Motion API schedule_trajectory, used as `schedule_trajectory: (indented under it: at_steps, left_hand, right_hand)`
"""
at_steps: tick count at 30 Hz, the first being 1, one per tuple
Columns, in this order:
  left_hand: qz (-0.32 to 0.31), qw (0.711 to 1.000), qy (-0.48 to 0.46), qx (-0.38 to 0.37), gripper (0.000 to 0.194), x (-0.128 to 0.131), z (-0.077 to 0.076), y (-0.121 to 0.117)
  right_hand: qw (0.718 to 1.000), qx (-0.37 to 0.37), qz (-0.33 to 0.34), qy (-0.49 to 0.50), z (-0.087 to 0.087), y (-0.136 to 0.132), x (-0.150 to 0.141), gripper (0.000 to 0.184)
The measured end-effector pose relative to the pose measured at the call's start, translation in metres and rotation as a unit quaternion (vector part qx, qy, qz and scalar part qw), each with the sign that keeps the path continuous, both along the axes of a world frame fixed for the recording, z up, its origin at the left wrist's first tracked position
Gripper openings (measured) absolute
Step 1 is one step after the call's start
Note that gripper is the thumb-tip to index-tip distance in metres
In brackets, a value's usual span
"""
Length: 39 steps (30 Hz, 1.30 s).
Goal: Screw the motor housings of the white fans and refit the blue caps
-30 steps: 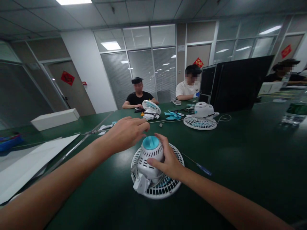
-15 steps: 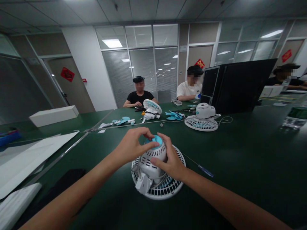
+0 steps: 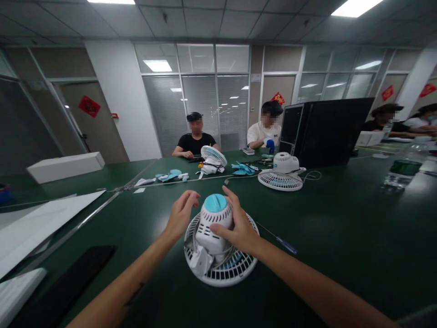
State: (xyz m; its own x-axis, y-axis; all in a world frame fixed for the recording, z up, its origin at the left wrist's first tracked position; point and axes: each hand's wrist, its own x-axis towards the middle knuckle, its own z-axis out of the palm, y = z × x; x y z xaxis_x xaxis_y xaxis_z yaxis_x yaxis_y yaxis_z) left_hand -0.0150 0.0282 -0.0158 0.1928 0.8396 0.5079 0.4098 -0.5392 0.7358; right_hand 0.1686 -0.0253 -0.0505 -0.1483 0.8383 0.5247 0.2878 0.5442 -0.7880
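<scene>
A white fan [image 3: 213, 234] lies grille-down on the green table in front of me, its motor housing pointing up. On top of the housing sits a round light-blue knob [image 3: 215, 203] with a raised ridge. My right hand [image 3: 241, 228] grips the housing from the right, thumb across its front. Just left of the knob, my left hand [image 3: 181, 214] is held apart from it, fingers loosely curled and nothing visible in them. A white plug [image 3: 200, 260] and its cord rest against the base of the housing.
A screwdriver [image 3: 286, 245] lies right of the fan. Farther back are another upturned fan [image 3: 282, 175], a tilted fan [image 3: 213, 160], blue blades [image 3: 244, 169] and a black computer case [image 3: 327, 132]. A water bottle [image 3: 404, 166] stands at right. Two people sit opposite.
My left hand has let go of the blue knob and moved left, leaving the knob in full view. My right hand keeps its hold on the housing. The view has tilted up slightly.
</scene>
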Motion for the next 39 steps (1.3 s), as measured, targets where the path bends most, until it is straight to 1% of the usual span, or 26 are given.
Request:
schedule_trajectory:
  at_steps: [2, 3, 4, 6, 8, 10, 12, 14, 15, 17, 20, 22, 24, 27, 28, 29, 31, 34, 37, 39]
  left_hand:
    - [0.001, 1.0, -0.007, -0.01, 0.029, -0.001, -0.015, 0.006]
    - [0.0, 1.0, -0.012, -0.012, 0.029, -0.001, -0.019, 0.007]
    - [0.0, 1.0, -0.017, -0.013, 0.029, -0.002, -0.022, 0.007]
    - [-0.003, 1.0, -0.027, -0.014, 0.029, -0.002, -0.019, 0.005]
    - [-0.015, 0.999, -0.031, -0.004, 0.029, -0.001, -0.009, 0.0]
    - [-0.044, 0.998, -0.011, 0.041, 0.026, 0.002, 0.007, -0.007]
    - [-0.052, 0.992, 0.062, 0.101, 0.026, 0.007, 0.025, -0.014]
    - [-0.029, 0.978, 0.153, 0.141, 0.029, 0.014, 0.04, -0.021]
    - [-0.017, 0.966, 0.211, 0.146, 0.032, 0.017, 0.046, -0.024]
    - [-0.007, 0.948, 0.291, 0.13, 0.034, 0.023, 0.055, -0.028]
    - [0.004, 0.927, 0.362, 0.093, 0.031, 0.027, 0.065, -0.03]
    - [-0.003, 0.913, 0.399, 0.09, 0.028, 0.027, 0.071, -0.029]
    - [-0.046, 0.9, 0.422, 0.101, 0.025, 0.024, 0.078, -0.026]
    - [-0.144, 0.878, 0.441, 0.118, 0.021, 0.017, 0.091, -0.022]
    - [-0.164, 0.87, 0.45, 0.116, 0.02, 0.016, 0.094, -0.02]
    - [-0.17, 0.864, 0.459, 0.113, 0.019, 0.014, 0.098, -0.02]
    - [-0.162, 0.857, 0.476, 0.11, 0.018, 0.014, 0.102, -0.02]
    - [-0.147, 0.846, 0.496, 0.126, 0.023, 0.019, 0.106, -0.024]
    - [-0.15, 0.833, 0.513, 0.143, 0.027, 0.024, 0.107, -0.03]
    - [-0.153, 0.83, 0.517, 0.145, 0.028, 0.026, 0.108, -0.032]
  right_hand:
    - [1.0, 0.007, -0.003, -0.006, 0.001, 0.0, 0.0, 0.085]
    - [1.0, 0.011, -0.006, -0.01, 0.001, 0.0, 0.0, 0.081]
    - [1.0, 0.015, -0.009, -0.015, 0.001, 0.0, 0.0, 0.077]
    - [0.999, 0.018, -0.015, -0.022, 0.001, 0.0, 0.0, 0.073]
    - [0.999, 0.017, -0.016, -0.024, 0.001, 0.0, 0.0, 0.07]
    - [1.0, 0.014, -0.013, -0.021, 0.001, 0.0, -0.001, 0.069]
    - [1.0, 0.015, -0.01, -0.017, 0.0, 0.0, -0.001, 0.07]
    - [0.999, 0.022, -0.014, -0.019, 0.0, 0.0, -0.002, 0.072]
    - [0.999, 0.023, -0.019, -0.022, 0.0, 0.0, -0.002, 0.073]
    - [0.999, 0.023, -0.027, -0.029, 0.0, 0.0, -0.002, 0.076]
    - [0.999, 0.021, -0.03, -0.028, 0.0, 0.0, -0.002, 0.084]
    - [0.999, 0.021, -0.025, -0.021, 0.0, -0.001, -0.002, 0.087]
    - [0.999, 0.024, -0.015, -0.016, 0.0, -0.001, -0.001, 0.086]
    - [0.999, 0.035, -0.003, -0.013, -0.002, 0.0, -0.001, 0.086]
    - [0.999, 0.035, 0.0, -0.011, -0.002, 0.0, -0.001, 0.086]
    - [0.999, 0.033, 0.002, -0.009, -0.002, 0.001, -0.001, 0.086]
    - [1.0, 0.024, 0.01, -0.003, -0.002, 0.001, -0.001, 0.086]
    - [1.0, 0.017, 0.021, 0.009, -0.001, 0.0, -0.001, 0.086]
    - [1.0, 0.015, 0.02, 0.016, 0.001, -0.001, -0.002, 0.085]
    - [1.0, 0.018, 0.018, 0.015, 0.001, -0.001, -0.002, 0.084]
